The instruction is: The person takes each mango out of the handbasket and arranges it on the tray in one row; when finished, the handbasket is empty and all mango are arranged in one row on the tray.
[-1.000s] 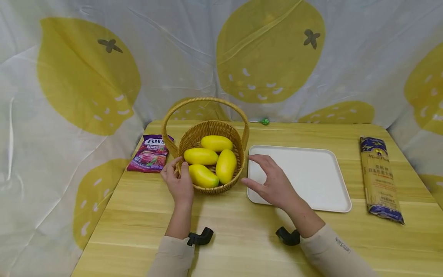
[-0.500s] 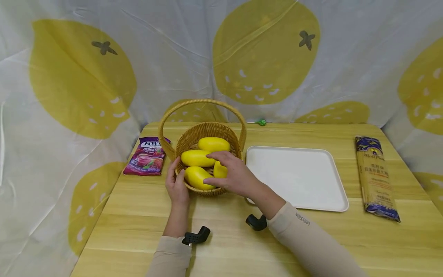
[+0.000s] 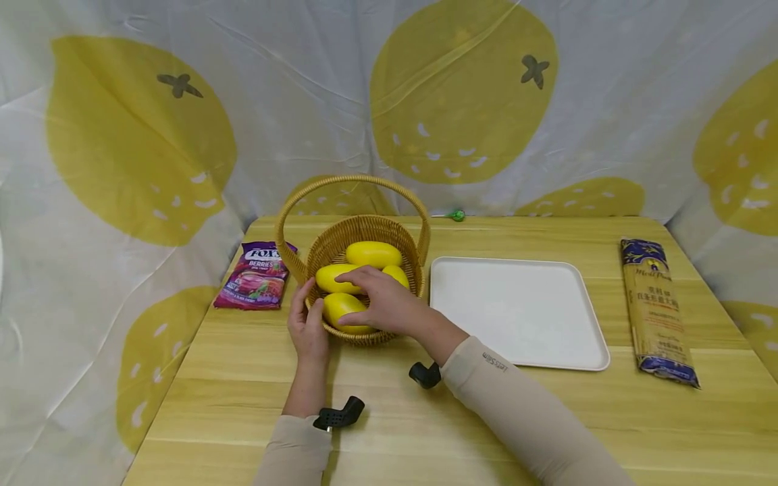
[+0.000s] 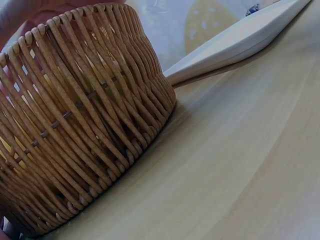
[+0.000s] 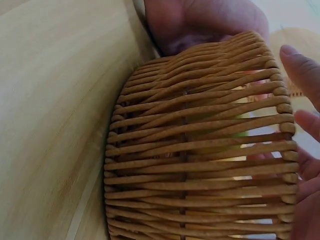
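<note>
A wicker basket (image 3: 365, 223) with a tall arched handle stands on the table, holding several yellow mangoes (image 3: 373, 254). My left hand (image 3: 310, 334) grips the basket's left front side, its thumb at the rim and its fingers along the outer wall. Over the front of the basket reaches my right hand (image 3: 389, 304), thumb and fingers spread apart above the front-left mango (image 3: 340, 310). It partly covers the right-hand mango (image 3: 396, 274). Whether those fingertips touch fruit is unclear. Both wrist views mostly show the basket's woven wall (image 4: 95, 105), with right-hand fingers (image 5: 302, 70) beyond the rim.
Right of the basket lies a white rectangular tray (image 3: 516, 310). Farther right is a pack of spaghetti (image 3: 659, 314). A purple candy bag (image 3: 254, 277) lies left of the basket, and a green lollipop (image 3: 457, 215) by the back edge. Lemon-print cloth hangs behind.
My right hand has moved left from above the tray's edge to over the mangoes in the basket. The left hand has stayed at the basket's side, and the mangoes keep their places.
</note>
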A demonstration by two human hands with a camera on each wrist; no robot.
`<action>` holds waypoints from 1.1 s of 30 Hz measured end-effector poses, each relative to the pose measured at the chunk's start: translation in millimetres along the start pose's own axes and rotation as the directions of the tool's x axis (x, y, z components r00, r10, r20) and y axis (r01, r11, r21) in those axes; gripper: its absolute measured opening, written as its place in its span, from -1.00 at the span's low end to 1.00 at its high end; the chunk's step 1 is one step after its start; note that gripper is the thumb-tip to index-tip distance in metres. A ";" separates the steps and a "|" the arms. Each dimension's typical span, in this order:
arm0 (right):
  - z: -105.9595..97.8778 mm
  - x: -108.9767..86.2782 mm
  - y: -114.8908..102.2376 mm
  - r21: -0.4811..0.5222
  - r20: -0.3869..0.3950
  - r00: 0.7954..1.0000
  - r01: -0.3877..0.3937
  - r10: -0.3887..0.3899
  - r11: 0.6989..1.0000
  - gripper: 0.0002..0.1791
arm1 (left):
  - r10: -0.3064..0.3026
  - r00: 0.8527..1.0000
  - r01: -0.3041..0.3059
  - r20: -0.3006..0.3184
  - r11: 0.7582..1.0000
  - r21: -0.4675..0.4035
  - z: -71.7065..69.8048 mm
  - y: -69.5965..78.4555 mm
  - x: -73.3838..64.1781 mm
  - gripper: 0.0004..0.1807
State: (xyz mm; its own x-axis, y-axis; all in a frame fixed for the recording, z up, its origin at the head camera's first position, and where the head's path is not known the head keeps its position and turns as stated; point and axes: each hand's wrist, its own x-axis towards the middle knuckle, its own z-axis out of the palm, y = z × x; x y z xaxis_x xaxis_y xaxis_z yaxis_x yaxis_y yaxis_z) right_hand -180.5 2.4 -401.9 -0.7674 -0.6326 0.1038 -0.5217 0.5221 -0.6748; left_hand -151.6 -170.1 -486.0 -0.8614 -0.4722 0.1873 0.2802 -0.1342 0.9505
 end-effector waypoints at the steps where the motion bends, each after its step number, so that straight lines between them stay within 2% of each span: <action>1: 1.1 1.6 0.0 -0.005 0.008 1.000 0.001 0.000 1.000 -0.19 | 0.008 1.000 -0.008 0.000 1.000 0.003 -0.1 -0.3 -0.1 -0.55; 6: 6.7 6.8 2.2 -0.053 0.024 1.000 -0.001 0.002 0.999 -0.22 | 0.033 0.999 -0.033 0.005 0.999 0.007 0.0 -2.3 -0.6 -0.55; 16: 12.6 11.4 4.4 -0.110 0.033 0.999 -0.029 0.033 0.994 -0.22 | 0.034 0.999 -0.034 0.006 0.999 0.017 -0.8 -2.9 -0.2 -0.54; 28: 16.5 12.5 6.9 -0.191 0.071 0.996 -0.036 0.050 0.981 -0.22 | 0.011 1.000 -0.011 0.002 1.000 0.009 0.0 -2.5 -0.7 -0.55; 33: 15.8 13.0 5.7 -0.194 0.086 0.995 -0.031 0.048 0.981 -0.22 | 0.001 1.000 -0.001 0.002 1.000 0.009 -0.9 -3.7 0.4 -0.54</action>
State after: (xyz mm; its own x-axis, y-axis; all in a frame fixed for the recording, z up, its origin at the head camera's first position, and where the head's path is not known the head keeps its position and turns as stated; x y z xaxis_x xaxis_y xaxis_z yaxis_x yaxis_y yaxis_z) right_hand -187.6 -12.0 -415.9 -0.7567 -0.6537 0.0079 -0.5603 0.6423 -0.5230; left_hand -152.5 -170.5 -489.7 -0.8619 -0.4708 0.1884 0.2772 -0.1263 0.9525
